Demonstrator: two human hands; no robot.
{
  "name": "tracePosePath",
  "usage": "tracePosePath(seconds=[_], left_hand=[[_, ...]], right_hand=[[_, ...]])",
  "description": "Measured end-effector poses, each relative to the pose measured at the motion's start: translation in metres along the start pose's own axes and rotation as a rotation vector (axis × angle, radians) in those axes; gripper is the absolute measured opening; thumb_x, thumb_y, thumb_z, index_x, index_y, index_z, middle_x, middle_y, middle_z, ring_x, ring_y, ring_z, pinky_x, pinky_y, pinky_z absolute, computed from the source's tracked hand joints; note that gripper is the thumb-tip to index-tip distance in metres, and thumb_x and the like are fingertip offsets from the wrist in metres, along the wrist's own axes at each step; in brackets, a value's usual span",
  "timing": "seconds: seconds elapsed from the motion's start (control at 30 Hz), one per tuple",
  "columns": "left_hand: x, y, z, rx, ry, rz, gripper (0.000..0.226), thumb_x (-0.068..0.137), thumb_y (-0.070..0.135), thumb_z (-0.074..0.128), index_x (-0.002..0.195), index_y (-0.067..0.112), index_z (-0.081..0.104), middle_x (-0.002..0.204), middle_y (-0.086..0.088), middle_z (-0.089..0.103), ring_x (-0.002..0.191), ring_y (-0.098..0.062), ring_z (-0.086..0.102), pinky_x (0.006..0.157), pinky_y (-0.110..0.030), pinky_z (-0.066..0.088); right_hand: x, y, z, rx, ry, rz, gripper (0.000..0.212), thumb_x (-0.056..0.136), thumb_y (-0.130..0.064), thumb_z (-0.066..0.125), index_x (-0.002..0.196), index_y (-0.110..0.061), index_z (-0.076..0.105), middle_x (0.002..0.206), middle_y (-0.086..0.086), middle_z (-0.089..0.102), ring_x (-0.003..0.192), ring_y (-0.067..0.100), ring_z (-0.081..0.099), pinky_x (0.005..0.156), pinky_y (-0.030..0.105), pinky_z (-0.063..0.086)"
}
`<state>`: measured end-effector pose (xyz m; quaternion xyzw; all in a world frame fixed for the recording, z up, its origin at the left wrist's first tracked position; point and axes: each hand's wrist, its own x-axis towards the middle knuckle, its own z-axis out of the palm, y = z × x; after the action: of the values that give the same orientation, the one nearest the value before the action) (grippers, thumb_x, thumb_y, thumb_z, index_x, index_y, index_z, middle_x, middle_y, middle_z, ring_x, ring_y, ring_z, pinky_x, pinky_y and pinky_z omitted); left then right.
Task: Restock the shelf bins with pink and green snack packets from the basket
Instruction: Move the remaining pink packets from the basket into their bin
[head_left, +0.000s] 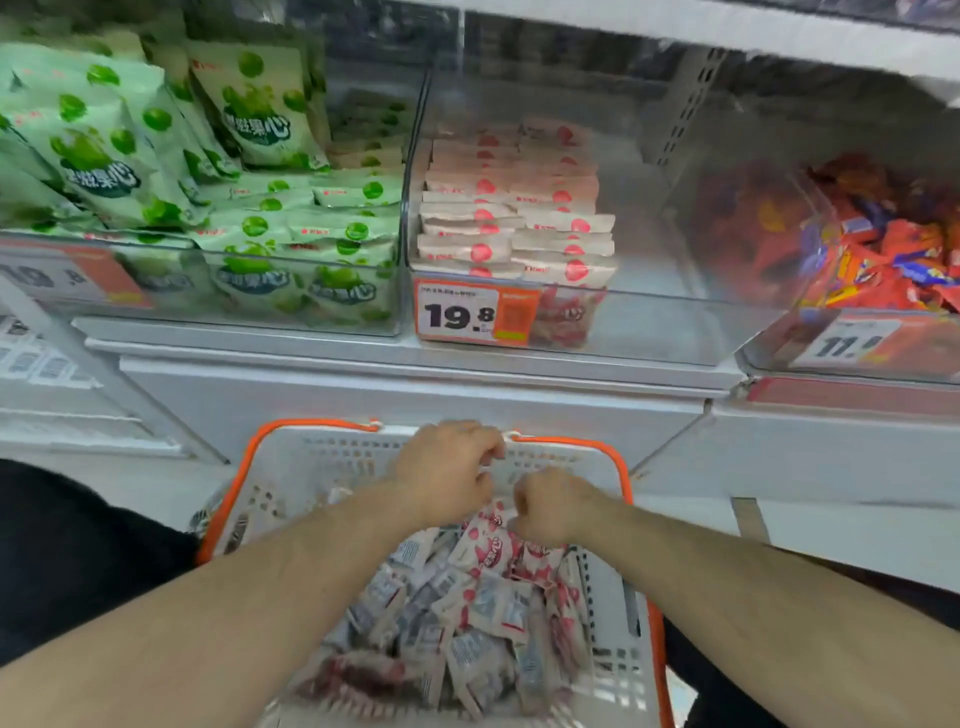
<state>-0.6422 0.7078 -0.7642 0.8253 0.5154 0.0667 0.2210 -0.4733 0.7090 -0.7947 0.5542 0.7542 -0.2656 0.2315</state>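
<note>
White shop shelving fills the view, clear bins along the shelf (415, 358) and a basket (618, 467) parked below it; down in that basket both hands are at work; the left hand (447, 475) sits at the far end, fingers curled under, and whether they have pinched a packet I cannot tell, since the fingertips are hidden; the right hand (550, 506) is just beside it, knuckles up, fist closed onto the top of the pink packets (488, 551), though exactly what it grips is hidden under the hand; the two hands are nearly touching; beneath them the heap of small pink-and-white packets covers the basket floor, some face up, some showing printed backs; the basket itself is white lattice with an orange rim.

Up on the shelf, the middle bin (649, 306) holds neat rows of pink packets (509, 218) on its left side, its right side bare; a price tag (475, 317) reading 19.8 sits on its front; the bin to the left (301, 312) is crowded with green packets (260, 114), some upright, some lying flat; to the right, another bin (769, 332) carries a jumble of red and orange wrapped sweets (883, 260).
</note>
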Motion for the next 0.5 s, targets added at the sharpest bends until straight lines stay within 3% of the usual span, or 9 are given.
tracePosePath(seconds=[0.13,0.2,0.27,0.3,0.43,0.5], left_hand=[[0.001,-0.013,0.033,-0.110,-0.176,-0.079,0.028,0.090,0.022,0.058,0.117,0.020,0.061,0.117,0.002,0.063,0.106,-0.017,0.058,0.088,-0.026,0.044],[0.002,-0.018,0.044,-0.135,-0.238,-0.090,0.025,0.091,0.021,0.057,0.116,0.021,0.062,0.114,0.004,0.062,0.103,-0.016,0.059,0.086,-0.027,0.047],[0.002,-0.025,0.053,-0.163,-0.276,-0.118,0.024,0.090,0.018,0.057,0.113,0.023,0.063,0.110,0.007,0.063,0.101,-0.014,0.060,0.084,-0.025,0.047],[0.002,-0.028,0.057,-0.171,-0.291,-0.131,0.023,0.090,0.018,0.056,0.111,0.024,0.063,0.108,0.008,0.064,0.100,-0.012,0.060,0.084,-0.025,0.047],[0.003,-0.033,0.064,-0.216,-0.317,-0.177,0.023,0.090,0.016,0.055,0.110,0.024,0.064,0.107,0.008,0.067,0.097,-0.010,0.060,0.088,-0.029,0.051],[0.004,-0.033,0.064,-0.241,-0.310,-0.198,0.022,0.090,0.016,0.054,0.107,0.024,0.065,0.109,0.008,0.067,0.097,-0.010,0.060,0.088,-0.029,0.051]], right_hand=[[0.030,0.002,0.072,-0.103,-0.263,-0.016,0.056,0.083,-0.056,0.063,0.115,-0.010,0.060,0.119,0.013,0.063,0.106,0.031,0.060,0.085,0.037,0.049],[0.037,-0.005,0.107,-0.181,-0.265,0.002,0.080,0.071,-0.068,0.069,0.125,-0.011,0.053,0.124,0.011,0.060,0.110,0.031,0.059,0.092,0.042,0.049],[0.040,-0.013,0.138,-0.270,-0.256,0.030,0.109,0.064,-0.077,0.068,0.141,-0.007,0.035,0.137,0.014,0.050,0.124,0.035,0.050,0.105,0.052,0.037],[0.041,-0.015,0.152,-0.290,-0.246,0.055,0.112,0.066,-0.077,0.066,0.145,-0.006,0.028,0.142,0.016,0.046,0.129,0.036,0.046,0.109,0.056,0.030],[0.040,-0.013,0.177,-0.343,-0.111,0.204,0.080,0.089,-0.061,0.047,0.145,-0.006,0.029,0.146,0.023,0.044,0.137,0.044,0.035,0.109,0.066,0.020],[0.039,-0.016,0.170,-0.331,-0.094,0.310,0.069,0.092,-0.047,0.042,0.145,-0.004,0.031,0.145,0.022,0.044,0.137,0.042,0.034,0.107,0.064,0.024]])
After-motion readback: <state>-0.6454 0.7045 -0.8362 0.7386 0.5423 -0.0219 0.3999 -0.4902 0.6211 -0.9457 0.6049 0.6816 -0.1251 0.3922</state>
